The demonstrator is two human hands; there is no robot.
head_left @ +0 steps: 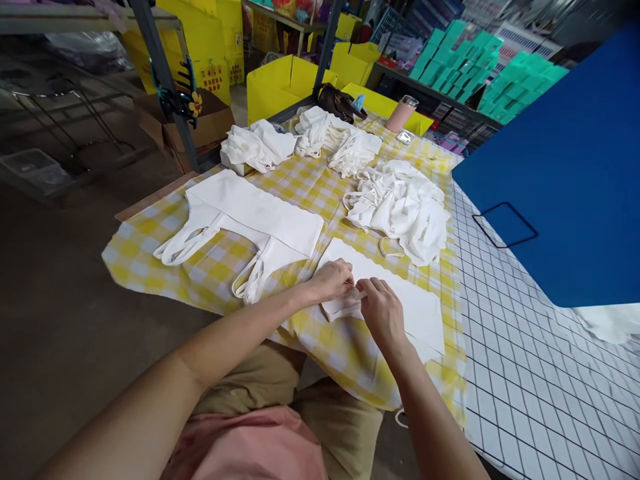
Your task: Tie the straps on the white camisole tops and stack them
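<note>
A white camisole [415, 303] lies flat on the yellow-and-white checked cloth [345, 357] in front of me. Over its near edge, my left hand [333, 280] pinches a thin white strap. Close beside it, my right hand [383, 307] has its fingers curled round the same strap, with the fingertips of both hands almost meeting. To the left a second white camisole [255, 210] is spread out, its straps toward me. Beyond my hands sits a heap of crumpled white garments [400, 203]. The strap's exact grip is partly hidden by my fingers.
Bunched white garments [263, 143] and another white pile [330, 137] lie at the back, near a pink bottle [401, 113]. A grey post [167, 87] rises at left. A blue panel [565, 180] and a grid-patterned surface [520, 353] are on the right. Yellow bins [270, 90] stand behind.
</note>
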